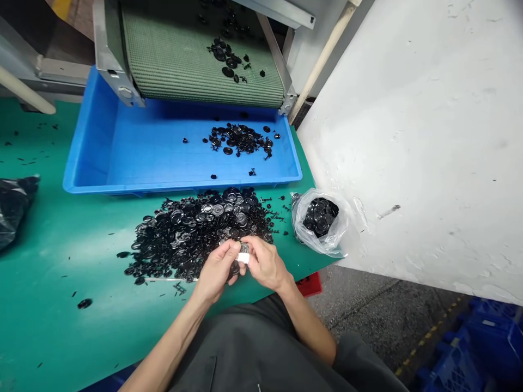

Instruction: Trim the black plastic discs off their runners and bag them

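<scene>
Left hand (216, 270) and right hand (265, 263): together, fingertips pinching a small black plastic disc (244, 248) with a white strip (243, 258), apparently held up for close handling, just off the near edge of the heap of black moulded parts (196, 228). Blue plastic tray (81, 163): beyond the heap, seemingly set under the green mesh conveyor belt (196, 60) to catch parts. Clear plastic bag (321, 220) of black discs: just right of the heap, within reach
</scene>
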Demonstrator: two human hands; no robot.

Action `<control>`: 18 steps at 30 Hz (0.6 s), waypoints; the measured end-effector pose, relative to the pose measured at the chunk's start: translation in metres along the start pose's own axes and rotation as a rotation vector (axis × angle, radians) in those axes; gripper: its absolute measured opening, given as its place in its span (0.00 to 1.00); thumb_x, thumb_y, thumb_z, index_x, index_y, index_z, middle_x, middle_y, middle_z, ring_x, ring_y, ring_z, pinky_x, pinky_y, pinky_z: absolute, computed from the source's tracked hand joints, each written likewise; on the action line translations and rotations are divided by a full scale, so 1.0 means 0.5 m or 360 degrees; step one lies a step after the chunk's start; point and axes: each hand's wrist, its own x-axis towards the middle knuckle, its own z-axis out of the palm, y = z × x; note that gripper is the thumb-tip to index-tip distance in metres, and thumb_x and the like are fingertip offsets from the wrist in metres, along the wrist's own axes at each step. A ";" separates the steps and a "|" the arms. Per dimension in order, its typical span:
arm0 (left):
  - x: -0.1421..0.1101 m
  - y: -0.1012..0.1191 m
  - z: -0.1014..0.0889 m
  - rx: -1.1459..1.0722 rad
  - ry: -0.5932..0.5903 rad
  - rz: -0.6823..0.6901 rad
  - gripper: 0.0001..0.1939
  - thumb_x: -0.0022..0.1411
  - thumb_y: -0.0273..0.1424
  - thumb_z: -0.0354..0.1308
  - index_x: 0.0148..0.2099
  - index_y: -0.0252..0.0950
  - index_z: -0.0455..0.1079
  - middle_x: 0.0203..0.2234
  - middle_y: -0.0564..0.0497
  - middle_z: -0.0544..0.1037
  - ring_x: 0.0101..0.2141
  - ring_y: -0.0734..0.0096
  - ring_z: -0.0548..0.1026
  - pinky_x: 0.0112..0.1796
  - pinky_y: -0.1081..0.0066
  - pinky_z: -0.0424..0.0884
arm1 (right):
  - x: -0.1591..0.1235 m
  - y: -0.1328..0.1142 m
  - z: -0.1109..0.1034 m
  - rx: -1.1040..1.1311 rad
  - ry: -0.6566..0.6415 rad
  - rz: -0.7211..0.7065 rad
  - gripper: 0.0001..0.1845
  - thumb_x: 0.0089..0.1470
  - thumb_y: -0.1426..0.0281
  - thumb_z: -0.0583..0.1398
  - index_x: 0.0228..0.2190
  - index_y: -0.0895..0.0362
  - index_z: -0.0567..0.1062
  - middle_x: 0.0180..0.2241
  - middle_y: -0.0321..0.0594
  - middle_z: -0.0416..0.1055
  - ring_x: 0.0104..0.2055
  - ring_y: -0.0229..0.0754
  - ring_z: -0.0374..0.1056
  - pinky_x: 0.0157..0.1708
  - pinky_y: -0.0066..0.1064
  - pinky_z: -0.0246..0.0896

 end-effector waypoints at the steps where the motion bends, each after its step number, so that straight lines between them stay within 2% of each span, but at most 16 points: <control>1: -0.001 0.001 -0.001 -0.0006 -0.0023 -0.0010 0.19 0.59 0.46 0.62 0.30 0.36 0.66 0.15 0.56 0.71 0.15 0.79 0.62 0.12 0.83 0.56 | 0.000 0.003 0.003 -0.0003 -0.0020 -0.0049 0.16 0.59 0.72 0.53 0.48 0.57 0.71 0.35 0.40 0.75 0.36 0.40 0.71 0.40 0.30 0.67; 3: -0.001 0.002 -0.001 -0.0021 -0.0051 -0.0021 0.19 0.60 0.46 0.62 0.30 0.36 0.65 0.15 0.56 0.71 0.15 0.79 0.63 0.12 0.83 0.55 | 0.002 0.007 0.007 0.0001 -0.0023 -0.0091 0.15 0.60 0.72 0.52 0.47 0.56 0.72 0.35 0.40 0.75 0.36 0.40 0.72 0.39 0.29 0.67; 5: 0.001 0.001 0.001 -0.0031 -0.0046 0.0002 0.19 0.61 0.45 0.60 0.29 0.36 0.64 0.15 0.56 0.71 0.14 0.80 0.61 0.12 0.83 0.55 | 0.008 0.010 0.011 0.0025 0.0009 -0.0085 0.14 0.60 0.72 0.51 0.45 0.56 0.72 0.30 0.38 0.74 0.33 0.39 0.71 0.38 0.29 0.66; 8: 0.003 -0.002 0.002 -0.0057 0.0060 0.0090 0.18 0.63 0.44 0.59 0.29 0.36 0.65 0.17 0.55 0.72 0.15 0.80 0.63 0.13 0.82 0.57 | 0.026 0.014 0.014 0.0104 0.0022 -0.0062 0.15 0.59 0.74 0.50 0.43 0.57 0.72 0.26 0.35 0.72 0.31 0.39 0.70 0.37 0.28 0.66; 10: 0.004 -0.002 0.000 -0.0086 0.0189 0.0136 0.17 0.63 0.43 0.60 0.30 0.36 0.66 0.18 0.55 0.73 0.17 0.78 0.65 0.13 0.82 0.59 | 0.043 0.018 0.012 0.0108 0.0012 -0.0024 0.18 0.56 0.77 0.49 0.45 0.57 0.72 0.29 0.36 0.72 0.34 0.39 0.70 0.39 0.28 0.66; 12: 0.004 0.001 -0.005 -0.0126 0.0297 0.0177 0.15 0.62 0.43 0.61 0.32 0.36 0.67 0.20 0.54 0.74 0.19 0.77 0.67 0.14 0.81 0.60 | 0.066 0.023 0.008 -0.0009 0.0051 0.0064 0.21 0.54 0.79 0.48 0.45 0.57 0.72 0.36 0.40 0.73 0.39 0.40 0.70 0.42 0.30 0.65; 15: 0.000 0.010 -0.013 -0.0210 0.0348 0.0216 0.15 0.61 0.42 0.62 0.43 0.36 0.71 0.21 0.54 0.75 0.21 0.73 0.70 0.14 0.80 0.62 | 0.106 0.032 0.006 -0.0274 0.0110 0.0240 0.20 0.55 0.78 0.50 0.46 0.56 0.73 0.41 0.43 0.71 0.42 0.43 0.69 0.44 0.33 0.64; 18: -0.001 0.018 -0.015 -0.0318 0.0314 0.0178 0.22 0.61 0.41 0.62 0.53 0.36 0.69 0.22 0.53 0.75 0.22 0.72 0.71 0.14 0.79 0.62 | 0.139 0.041 0.017 -0.0382 0.0094 0.0401 0.14 0.54 0.75 0.55 0.42 0.54 0.74 0.38 0.39 0.71 0.38 0.42 0.68 0.39 0.32 0.63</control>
